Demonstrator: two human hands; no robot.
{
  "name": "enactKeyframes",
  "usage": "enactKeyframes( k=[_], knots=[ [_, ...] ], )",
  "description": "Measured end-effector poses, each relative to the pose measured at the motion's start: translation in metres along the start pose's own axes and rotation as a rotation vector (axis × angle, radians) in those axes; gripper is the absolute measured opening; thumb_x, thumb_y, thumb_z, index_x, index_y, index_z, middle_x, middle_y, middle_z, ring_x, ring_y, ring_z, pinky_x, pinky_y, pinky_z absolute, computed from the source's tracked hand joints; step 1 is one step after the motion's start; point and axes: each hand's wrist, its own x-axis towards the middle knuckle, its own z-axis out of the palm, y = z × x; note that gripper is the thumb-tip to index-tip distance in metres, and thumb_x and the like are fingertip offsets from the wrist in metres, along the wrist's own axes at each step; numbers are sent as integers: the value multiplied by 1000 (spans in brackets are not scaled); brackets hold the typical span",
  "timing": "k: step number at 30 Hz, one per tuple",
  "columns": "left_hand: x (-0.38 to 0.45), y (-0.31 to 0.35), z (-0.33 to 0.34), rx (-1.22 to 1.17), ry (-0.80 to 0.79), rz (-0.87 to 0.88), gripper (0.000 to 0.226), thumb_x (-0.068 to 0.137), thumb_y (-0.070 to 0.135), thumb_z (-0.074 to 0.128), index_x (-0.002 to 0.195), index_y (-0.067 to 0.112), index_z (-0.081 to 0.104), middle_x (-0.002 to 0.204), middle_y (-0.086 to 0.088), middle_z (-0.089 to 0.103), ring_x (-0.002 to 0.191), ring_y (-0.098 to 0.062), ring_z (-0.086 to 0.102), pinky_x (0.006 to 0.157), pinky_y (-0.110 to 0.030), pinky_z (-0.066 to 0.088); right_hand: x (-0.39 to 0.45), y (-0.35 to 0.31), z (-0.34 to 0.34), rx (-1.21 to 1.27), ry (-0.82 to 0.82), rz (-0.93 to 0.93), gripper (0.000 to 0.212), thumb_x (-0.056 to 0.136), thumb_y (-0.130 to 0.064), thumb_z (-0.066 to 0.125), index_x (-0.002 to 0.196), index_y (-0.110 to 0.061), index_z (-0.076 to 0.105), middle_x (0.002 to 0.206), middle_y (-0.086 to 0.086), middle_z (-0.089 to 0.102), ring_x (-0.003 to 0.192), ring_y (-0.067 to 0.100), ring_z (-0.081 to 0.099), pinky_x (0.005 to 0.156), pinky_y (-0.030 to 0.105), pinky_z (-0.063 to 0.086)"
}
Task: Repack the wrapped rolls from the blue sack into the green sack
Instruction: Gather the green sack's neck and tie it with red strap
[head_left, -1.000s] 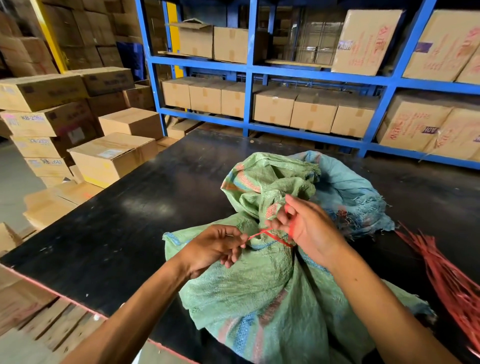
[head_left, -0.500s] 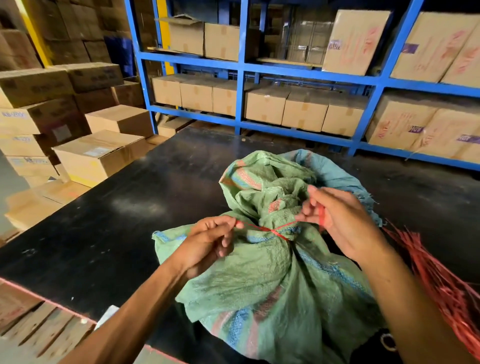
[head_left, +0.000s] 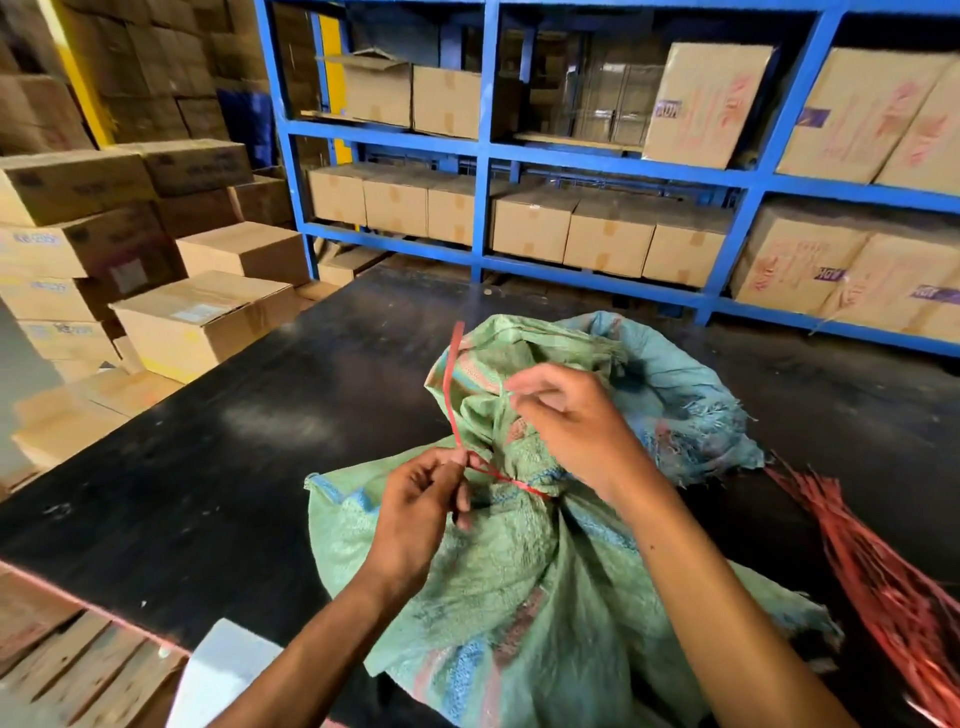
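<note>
Shelved cartons' print blurs; left hand pinches red string, right hand seemingly pinching.

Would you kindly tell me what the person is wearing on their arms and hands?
Nothing that shows: the left hand and right hand are bare, without gloves, rings or a watch. Both forearms are uncovered as far as the lower edge of the picture, so no sleeves are in view.

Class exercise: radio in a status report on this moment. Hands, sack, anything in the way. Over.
Left hand pinches red tie at green sack neck. Right hand grips gathered sack top. Neck cinched, blue sack behind. Nothing in the way; spare red strips to the right.
</note>
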Motion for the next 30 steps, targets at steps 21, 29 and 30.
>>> enactKeyframes(
  k=[21,29,30],
  knots=[
    [7,3,-13,-147,-392,-624,19,88,10,53,78,-2,64,45,2,42,37,-6,35,37,-15,31,-32,84,44,-345,17,-289,24,80,-24,62,101,-20,74,140,1,49,130,17,39,108,44,32],
    [25,-4,-34,84,-182,-499,20,91,0,54,76,-4,66,45,-1,46,33,-8,36,33,-16,29,-43,94,11,-62,103,-162,9,86,-12,66,89,-13,75,132,-8,50,120,-8,43,97,4,30],
    [27,-7,-39,152,-153,-489,22,92,2,55,73,-4,64,43,0,44,32,-8,35,33,-16,29,-45,100,5,-25,133,-123,9,86,-9,67,86,-13,75,130,-7,51,116,-8,46,95,6,33]
  ],
)
